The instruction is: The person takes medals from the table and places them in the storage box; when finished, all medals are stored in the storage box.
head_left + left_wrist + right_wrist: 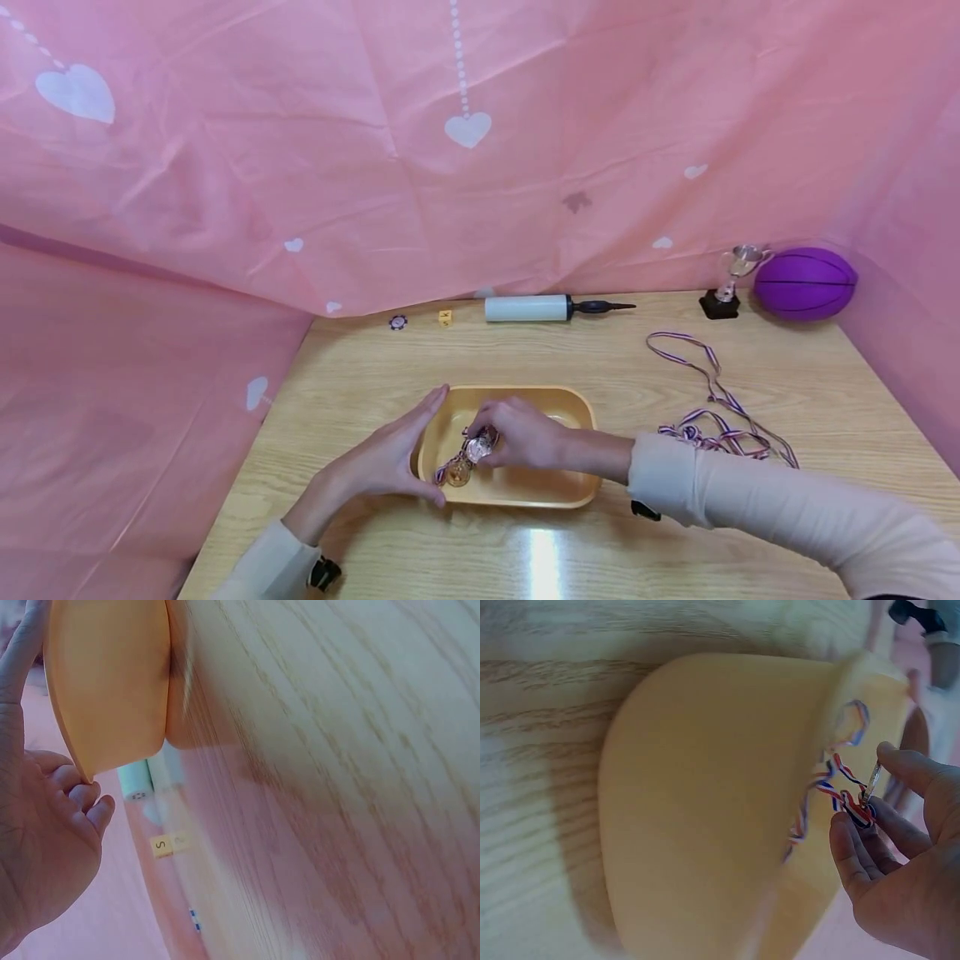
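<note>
A yellow plastic tub stands on the table in front of me. My left hand spans its left end, thumb and fingers spread and touching the rim. Inside the tub, my right hand pinches a silver medal between thumb and fingers. In the right wrist view that medal appears edge-on, with red, white and blue ribbon bunched at the fingers. A gold-coloured medal lies beside it near the tub's left wall. More striped ribbon trails across the inside of the tub.
Right of the tub lie tangled striped ribbons, partly under my right forearm. Along the back are a poker chip, a yellow letter cube, a hand pump, a small trophy and a purple ball. Pink cloth surrounds the table.
</note>
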Motion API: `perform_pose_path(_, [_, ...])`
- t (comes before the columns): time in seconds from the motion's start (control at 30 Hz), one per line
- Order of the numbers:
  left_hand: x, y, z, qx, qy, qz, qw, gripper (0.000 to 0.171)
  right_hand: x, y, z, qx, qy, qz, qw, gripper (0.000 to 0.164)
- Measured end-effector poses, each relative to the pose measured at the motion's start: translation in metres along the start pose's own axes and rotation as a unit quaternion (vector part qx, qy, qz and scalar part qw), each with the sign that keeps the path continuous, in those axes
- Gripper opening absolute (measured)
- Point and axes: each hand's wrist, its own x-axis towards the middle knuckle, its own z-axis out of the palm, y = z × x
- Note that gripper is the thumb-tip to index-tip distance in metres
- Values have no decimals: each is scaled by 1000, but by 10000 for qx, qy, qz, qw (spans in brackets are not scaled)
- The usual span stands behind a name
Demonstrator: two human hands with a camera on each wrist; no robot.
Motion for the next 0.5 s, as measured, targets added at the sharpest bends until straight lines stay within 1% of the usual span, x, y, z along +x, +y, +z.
perform_pose_path(0.13, [-1,0,0,-46,-1,10,10000,149,3,4,14,19,-53,25,10000,36])
perform_pose_path(0.3, [-1,1,-1,-110,6,6,9999,149,5,7,22,113,-201,155,9996,39])
perform_pose_path(0.37, [-2,2,-1,-122,1,-9,9999,149,5,8,24,21,-241,146,9996,39])
perform_pose_path(0.5, [-2,2,-1,-131,1,-5,9999,149,8,8,29,-319,-195,-30,9993,35])
